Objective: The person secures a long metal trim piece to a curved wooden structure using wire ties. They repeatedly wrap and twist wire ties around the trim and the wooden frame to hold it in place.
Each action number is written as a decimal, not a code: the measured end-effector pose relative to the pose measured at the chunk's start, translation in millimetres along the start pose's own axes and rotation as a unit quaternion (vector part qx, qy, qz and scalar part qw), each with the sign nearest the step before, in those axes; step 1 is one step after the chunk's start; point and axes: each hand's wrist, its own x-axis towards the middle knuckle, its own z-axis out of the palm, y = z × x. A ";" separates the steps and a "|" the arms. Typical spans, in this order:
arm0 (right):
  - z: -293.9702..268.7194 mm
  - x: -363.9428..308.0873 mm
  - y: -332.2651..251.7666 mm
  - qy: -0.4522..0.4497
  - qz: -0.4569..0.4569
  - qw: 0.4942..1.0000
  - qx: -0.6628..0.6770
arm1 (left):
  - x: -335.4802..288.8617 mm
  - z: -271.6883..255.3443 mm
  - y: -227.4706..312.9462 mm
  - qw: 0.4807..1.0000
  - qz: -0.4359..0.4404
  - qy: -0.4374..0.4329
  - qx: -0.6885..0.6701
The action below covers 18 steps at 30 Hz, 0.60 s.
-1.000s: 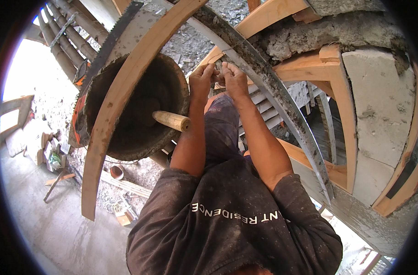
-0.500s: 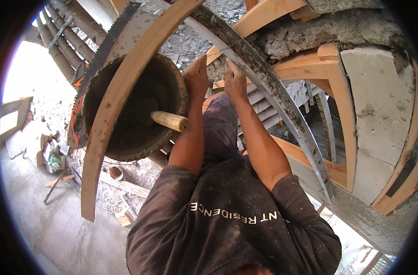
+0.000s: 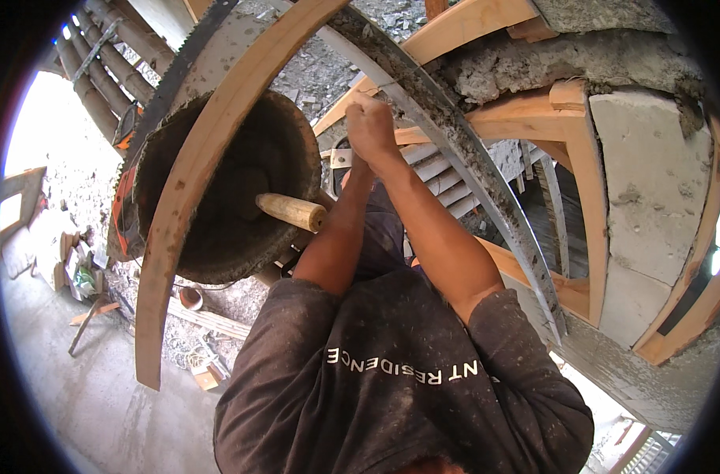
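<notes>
My right hand [image 3: 373,130] is closed like a fist above my knees, by the curved, mortar-smeared strip [image 3: 455,142]. Whatever its fingers hold, if anything, is hidden. My left forearm [image 3: 336,237] reaches up to it and crosses beneath the right wrist. The left hand is mostly covered there, so its fingers do not show. Left of the hands is a dark bucket [image 3: 297,150] crusted with mortar. A tool's round wooden handle [image 3: 293,212] sticks out of it, close to my left forearm. A small pale metal piece [image 3: 340,157] shows beside the left wrist.
A long curved wooden piece [image 3: 186,178] lies across the bucket, with a handsaw [image 3: 166,87] along its far left side. To the right stands a curved wooden frame [image 3: 589,205] around a pale concrete block [image 3: 648,205]. Bamboo poles [image 3: 99,79] stand at the upper left.
The two hands were side by side with fingers pointing forward. The right has moved left and closed, and the left has gone under it. The view has shifted slightly.
</notes>
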 end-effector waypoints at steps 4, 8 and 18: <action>3.7 11.8 -10.0 -0.058 0.050 0.984 -0.161 | -11.4 1.7 9.6 0.993 -0.008 -0.027 -0.118; -19.8 -6.0 -6.3 -0.017 -0.048 0.997 -0.057 | -0.4 -11.0 21.2 0.959 -0.093 0.008 -0.266; -9.4 -24.8 39.4 0.079 0.068 0.983 0.151 | 37.9 -36.3 64.1 0.941 -0.237 0.072 -0.231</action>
